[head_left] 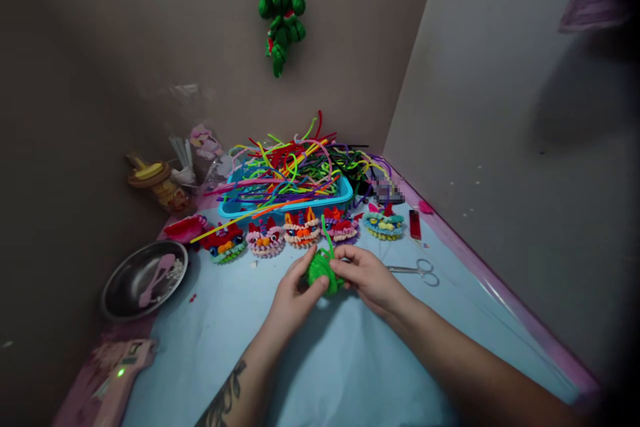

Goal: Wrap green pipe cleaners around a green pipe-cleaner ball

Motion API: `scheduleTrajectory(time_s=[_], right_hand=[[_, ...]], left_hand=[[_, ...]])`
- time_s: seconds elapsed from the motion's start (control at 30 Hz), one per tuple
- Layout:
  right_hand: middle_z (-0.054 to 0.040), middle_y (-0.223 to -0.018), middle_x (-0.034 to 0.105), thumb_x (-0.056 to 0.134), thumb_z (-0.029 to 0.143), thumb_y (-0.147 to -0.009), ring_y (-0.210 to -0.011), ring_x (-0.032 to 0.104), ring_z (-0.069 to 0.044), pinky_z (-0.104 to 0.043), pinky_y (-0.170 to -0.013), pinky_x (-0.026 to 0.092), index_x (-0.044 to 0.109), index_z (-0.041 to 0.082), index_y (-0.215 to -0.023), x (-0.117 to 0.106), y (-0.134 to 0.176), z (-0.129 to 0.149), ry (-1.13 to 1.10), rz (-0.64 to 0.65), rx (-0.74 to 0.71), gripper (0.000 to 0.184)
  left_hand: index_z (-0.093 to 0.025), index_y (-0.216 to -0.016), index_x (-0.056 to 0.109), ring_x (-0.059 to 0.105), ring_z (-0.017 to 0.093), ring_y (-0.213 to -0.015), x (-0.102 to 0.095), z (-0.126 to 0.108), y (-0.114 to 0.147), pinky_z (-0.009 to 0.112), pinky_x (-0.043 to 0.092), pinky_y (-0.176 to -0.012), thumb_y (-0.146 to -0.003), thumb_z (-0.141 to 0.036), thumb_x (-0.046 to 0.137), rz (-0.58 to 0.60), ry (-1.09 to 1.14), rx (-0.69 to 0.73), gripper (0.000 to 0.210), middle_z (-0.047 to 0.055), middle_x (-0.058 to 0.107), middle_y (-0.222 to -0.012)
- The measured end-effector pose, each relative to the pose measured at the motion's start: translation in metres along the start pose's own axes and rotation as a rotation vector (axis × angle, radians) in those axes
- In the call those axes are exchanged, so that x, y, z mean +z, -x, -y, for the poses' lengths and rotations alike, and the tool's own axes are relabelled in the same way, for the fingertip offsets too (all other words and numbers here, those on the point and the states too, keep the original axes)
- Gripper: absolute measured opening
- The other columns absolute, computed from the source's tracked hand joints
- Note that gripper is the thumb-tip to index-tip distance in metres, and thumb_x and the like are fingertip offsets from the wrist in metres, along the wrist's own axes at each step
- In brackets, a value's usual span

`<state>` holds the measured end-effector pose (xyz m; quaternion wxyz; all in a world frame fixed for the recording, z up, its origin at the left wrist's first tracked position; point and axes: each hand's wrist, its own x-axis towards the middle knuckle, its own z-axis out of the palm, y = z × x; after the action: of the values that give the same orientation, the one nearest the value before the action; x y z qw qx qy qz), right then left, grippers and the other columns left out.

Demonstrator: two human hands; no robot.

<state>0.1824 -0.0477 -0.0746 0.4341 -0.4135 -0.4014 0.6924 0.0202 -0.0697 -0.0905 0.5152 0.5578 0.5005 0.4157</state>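
Note:
My left hand (297, 290) and my right hand (367, 277) meet over the front middle of the table. Between them is a rounded green pipe-cleaner coil (320, 271), with one loose end sticking up. The left thumb and fingers close around its left side. My right fingers pinch it at the right, and partly hide it. Just beyond the hands stands a row of colourful pipe-cleaner animal heads, among them an orange one (302, 227) and a turquoise one (384, 223). Silver scissors (415, 271) lie right of my right hand.
Behind the row, a blue tray (287, 208) overflows with pipe cleaners (300, 170). A metal bowl (113, 297) holding a pink tool and white bits stands left, above a pink glue gun (125, 380) with a green light. Green woolly figures (281, 7) hang on the wall.

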Motion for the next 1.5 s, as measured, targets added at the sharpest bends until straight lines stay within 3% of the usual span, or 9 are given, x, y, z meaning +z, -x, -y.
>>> scheduleTrajectory(time_s=[0.5,0.73,0.93,1.13,1.27,1.5], right_hand=[[0.0068,-0.057,0.045,0.073,0.049,-0.068,-0.05,0.038,-0.007,-0.02,-0.044,0.026,0.049,0.02,-0.072,0.005,-0.001,-0.01,-0.047,-0.072,-0.067,0.038],[0.0063,-0.064,0.045,0.069,0.055,-0.07,-0.053,0.039,-0.008,-0.019,-0.046,0.028,0.047,0.021,-0.075,0.007,0.0,-0.011,-0.079,-0.063,-0.058,0.041],[0.0051,-0.066,0.048,0.069,0.057,-0.07,-0.055,0.039,-0.009,-0.02,-0.048,0.029,0.052,0.021,-0.082,0.005,0.0,-0.01,-0.026,-0.068,-0.093,0.041],[0.0054,-0.062,0.047,0.069,0.055,-0.072,-0.055,0.04,-0.01,-0.021,-0.048,0.03,0.054,0.022,-0.084,0.005,0.0,-0.012,0.014,-0.07,-0.13,0.038],[0.0038,-0.067,0.051,0.068,0.057,-0.071,-0.054,0.04,-0.01,-0.021,-0.046,0.027,0.051,0.022,-0.081,0.006,-0.002,-0.012,0.006,-0.093,-0.137,0.039],[0.0043,-0.068,0.05,0.069,0.052,-0.072,-0.059,0.044,-0.011,-0.021,-0.05,0.032,0.048,0.022,-0.079,0.008,-0.003,-0.014,-0.041,-0.086,-0.154,0.037]], left_hand=[[-0.023,-0.127,0.051,0.052,0.029,-0.119,0.007,0.008,0.001,0.043,0.044,-0.098,-0.063,-0.029,0.08,-0.056,-0.157,0.144,0.071,0.012,0.052,-0.127],[-0.021,-0.126,0.052,0.053,0.031,-0.115,0.006,0.005,0.001,0.041,0.047,-0.092,-0.06,-0.034,0.081,-0.043,-0.041,0.06,0.073,0.014,0.055,-0.127],[-0.018,-0.119,0.052,0.06,0.023,-0.098,0.006,0.004,-0.002,0.033,0.049,-0.084,-0.073,-0.038,0.072,0.012,0.181,-0.02,0.054,0.011,0.062,-0.113],[-0.017,-0.117,0.052,0.061,0.021,-0.091,0.008,0.001,-0.001,0.032,0.049,-0.079,-0.073,-0.039,0.071,-0.021,0.193,-0.099,0.053,0.009,0.064,-0.105],[-0.017,-0.117,0.054,0.062,0.024,-0.097,0.012,0.0,0.001,0.034,0.049,-0.082,-0.072,-0.04,0.071,-0.034,0.136,-0.076,0.053,0.01,0.065,-0.108],[-0.016,-0.118,0.053,0.059,0.027,-0.104,0.014,0.004,0.001,0.037,0.048,-0.086,-0.072,-0.038,0.07,-0.056,0.077,-0.067,0.054,0.013,0.063,-0.113]])
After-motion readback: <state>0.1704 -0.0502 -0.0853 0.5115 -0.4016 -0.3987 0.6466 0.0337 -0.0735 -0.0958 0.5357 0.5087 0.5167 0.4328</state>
